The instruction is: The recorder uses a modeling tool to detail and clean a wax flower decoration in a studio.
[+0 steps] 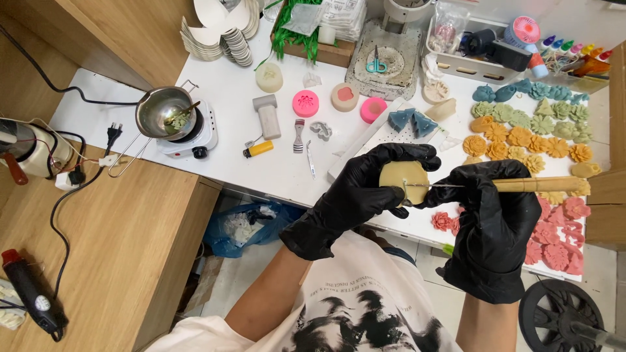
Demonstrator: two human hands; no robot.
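Note:
My left hand [355,195], in a black glove, grips a round cream-coloured mould [401,179] held up over the edge of the white table [228,130]. My right hand [489,221], also black-gloved, holds a thin tool with a wooden handle [535,185]. Its metal tip touches the face of the mould. Rows of coloured flower-shaped pieces lie to the right: teal and green ones [541,107], orange ones [515,140] and pink ones [561,234].
A small white hot plate [192,140] carries a metal pot [163,111] with green residue. A yellow lighter [259,149], pink moulds [305,103], scissors [375,65] and blue pieces [411,121] lie on the table. A wooden bench [98,248] with cables stands at left.

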